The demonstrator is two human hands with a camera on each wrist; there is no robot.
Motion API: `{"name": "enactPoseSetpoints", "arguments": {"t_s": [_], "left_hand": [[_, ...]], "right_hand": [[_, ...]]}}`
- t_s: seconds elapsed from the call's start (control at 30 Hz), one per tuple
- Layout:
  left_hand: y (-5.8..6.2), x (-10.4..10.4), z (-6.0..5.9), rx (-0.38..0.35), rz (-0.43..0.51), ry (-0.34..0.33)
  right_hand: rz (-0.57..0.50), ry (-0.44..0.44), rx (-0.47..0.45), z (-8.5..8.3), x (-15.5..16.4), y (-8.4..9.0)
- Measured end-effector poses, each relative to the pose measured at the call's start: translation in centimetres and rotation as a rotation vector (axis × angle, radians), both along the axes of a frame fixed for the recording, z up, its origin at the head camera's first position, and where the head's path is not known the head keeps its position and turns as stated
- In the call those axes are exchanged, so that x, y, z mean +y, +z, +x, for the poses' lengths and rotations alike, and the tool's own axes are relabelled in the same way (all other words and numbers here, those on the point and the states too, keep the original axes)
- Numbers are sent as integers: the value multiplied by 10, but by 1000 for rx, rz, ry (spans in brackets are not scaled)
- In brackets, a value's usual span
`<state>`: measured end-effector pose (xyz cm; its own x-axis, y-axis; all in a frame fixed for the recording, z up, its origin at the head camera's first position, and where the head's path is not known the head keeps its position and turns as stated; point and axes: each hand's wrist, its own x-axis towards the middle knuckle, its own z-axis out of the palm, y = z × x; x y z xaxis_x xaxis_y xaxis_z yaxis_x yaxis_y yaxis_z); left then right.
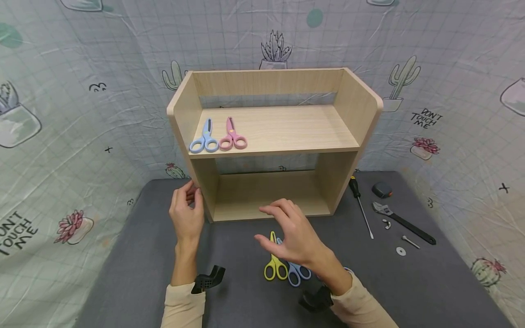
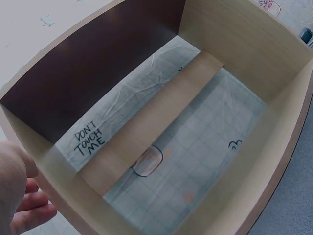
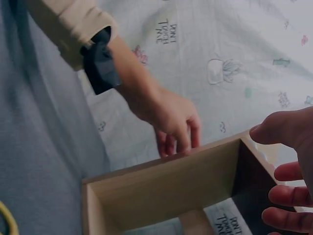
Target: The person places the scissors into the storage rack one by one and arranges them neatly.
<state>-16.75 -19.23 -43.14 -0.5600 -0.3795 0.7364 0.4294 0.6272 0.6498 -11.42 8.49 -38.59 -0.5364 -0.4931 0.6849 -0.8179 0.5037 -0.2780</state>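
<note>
Scissors lay in two pairs when this moment was caught: a yellow pair (image 1: 275, 262) and a blue pair (image 1: 296, 270) on the grey mat (image 1: 139, 255) right under your right hand (image 1: 296, 238), and a light-blue pair (image 1: 205, 137) beside a pink pair (image 1: 232, 135) at the left end of the upper shelf of the wooden shelf unit (image 1: 268, 130). Your right hand hovered just above the yellow and blue scissors, fingers spread and relaxed, grasping nothing; from the head view I could not tell whether it touched them. Your left hand (image 1: 187, 213) rested at the left side panel of the shelf unit near its bottom front corner, fingers straight against the wood and holding nothing. Off to the right of the unit on the mat lay a screwdriver (image 1: 360, 205), an adjustable wrench (image 1: 402, 222), a small dark tape measure (image 1: 382, 189), a washer (image 1: 400, 251) and a bolt (image 1: 410, 242), all well apart from both hands.
</note>
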Motion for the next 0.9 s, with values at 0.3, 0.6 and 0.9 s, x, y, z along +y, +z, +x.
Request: {"name": "enactPoseSetpoints", "arguments": {"t_s": [0.3,0.6,0.9], "left_hand": [[1,-1,0,2,6,1],[1,0,0,-8,1,4],[1,0,0,-11,4,4]], "right_hand": [[74,-7,-6,4,7,-21],[147,-23,-38,7,16,-44],[243,-60,-69,10,22,-68]]}}
